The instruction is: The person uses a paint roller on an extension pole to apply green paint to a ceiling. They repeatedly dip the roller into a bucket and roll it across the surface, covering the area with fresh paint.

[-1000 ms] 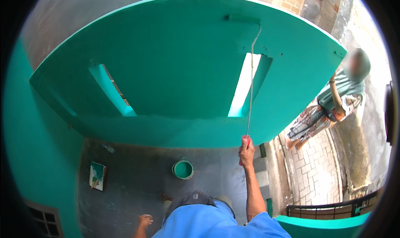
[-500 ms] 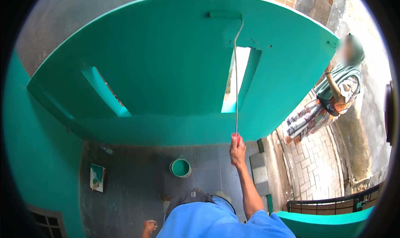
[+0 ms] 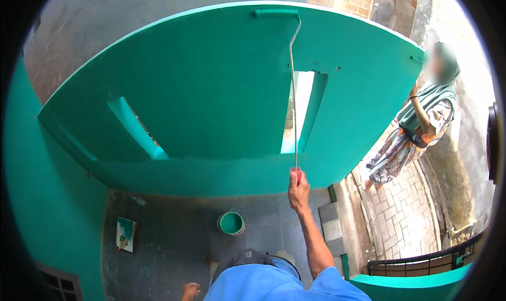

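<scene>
My right hand (image 3: 299,193) is closed around the red handle of a long-framed paint roller (image 3: 294,100), its arm stretched forward. The green roller sleeve (image 3: 276,13) lies against the green wall (image 3: 211,90), just under its pale top edge. The metal rod passes in front of a narrow slot opening (image 3: 296,111) in the wall. Low at my left side hangs my left hand (image 3: 191,291), partly cut off by the lower edge. Its fingers are loosely bent and apart, with nothing visible in them. A bucket of green paint (image 3: 231,223) stands on the floor before me.
A paint-smeared tray or board with a brush (image 3: 126,234) lies on the dark tiled floor (image 3: 174,248) at left. Another slot opening (image 3: 138,128) is farther left. Beyond the wall's right end a person (image 3: 427,111) stands on paving (image 3: 406,211). A dark railing (image 3: 427,264) is at lower right.
The roller sleeve has moved up to the wall's top edge and slightly left. The view has tilted, so the wall and bucket sit lower. My right hand still grips the handle.
</scene>
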Motion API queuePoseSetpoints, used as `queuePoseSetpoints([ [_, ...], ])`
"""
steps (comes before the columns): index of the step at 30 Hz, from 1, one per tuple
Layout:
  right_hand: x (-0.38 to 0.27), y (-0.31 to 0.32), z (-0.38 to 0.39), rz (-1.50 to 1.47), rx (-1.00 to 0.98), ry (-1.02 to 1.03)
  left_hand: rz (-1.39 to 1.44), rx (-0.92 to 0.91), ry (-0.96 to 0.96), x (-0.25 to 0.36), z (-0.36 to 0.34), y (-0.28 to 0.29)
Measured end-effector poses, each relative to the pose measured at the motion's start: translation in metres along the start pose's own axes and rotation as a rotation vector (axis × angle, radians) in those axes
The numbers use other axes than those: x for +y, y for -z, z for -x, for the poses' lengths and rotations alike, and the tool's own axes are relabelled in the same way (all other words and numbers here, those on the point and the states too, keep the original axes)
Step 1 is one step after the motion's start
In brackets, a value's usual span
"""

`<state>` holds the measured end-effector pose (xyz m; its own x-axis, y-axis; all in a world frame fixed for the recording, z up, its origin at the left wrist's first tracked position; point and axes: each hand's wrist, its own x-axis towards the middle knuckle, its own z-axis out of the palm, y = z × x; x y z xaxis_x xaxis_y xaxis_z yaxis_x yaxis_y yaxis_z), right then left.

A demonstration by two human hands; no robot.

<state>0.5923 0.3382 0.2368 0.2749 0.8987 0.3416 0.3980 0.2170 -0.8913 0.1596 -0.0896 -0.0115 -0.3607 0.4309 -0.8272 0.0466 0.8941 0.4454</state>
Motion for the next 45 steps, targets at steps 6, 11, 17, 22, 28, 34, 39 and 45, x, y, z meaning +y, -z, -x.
queuePoseSetpoints([
  [6, -0.002, -0.005, 0.009, 0.003, 0.011, -0.029, 0.023, 0.113, 0.092, 0.013, 0.003, 0.002],
  [11, 0.013, -0.001, 0.041, 0.020, 0.018, -0.027, -0.032, 0.103, 0.019, 0.013, 0.016, 0.001],
  [17, 0.011, -0.009, 0.030, 0.001, -0.021, -0.056, -0.135, 0.097, 0.029, 0.020, 0.027, 0.006],
  [22, 0.050, -0.019, 0.107, 0.047, -0.071, -0.142, -0.036, 0.107, 0.060, 0.007, 0.005, 0.011],
  [28, 0.028, -0.013, 0.071, 0.004, -0.107, -0.151, -0.208, 0.047, -0.003, 0.033, 0.034, 0.010],
  [34, 0.070, -0.024, 0.138, 0.021, -0.103, -0.166, -0.051, 0.100, 0.041, 0.012, 0.005, 0.019],
  [39, 0.061, -0.017, 0.127, 0.022, -0.080, -0.147, -0.184, 0.042, -0.021, 0.026, 0.038, 0.007],
  [45, 0.062, -0.017, 0.124, 0.050, -0.113, -0.125, -0.056, 0.083, 0.009, -0.009, 0.013, 0.013],
])
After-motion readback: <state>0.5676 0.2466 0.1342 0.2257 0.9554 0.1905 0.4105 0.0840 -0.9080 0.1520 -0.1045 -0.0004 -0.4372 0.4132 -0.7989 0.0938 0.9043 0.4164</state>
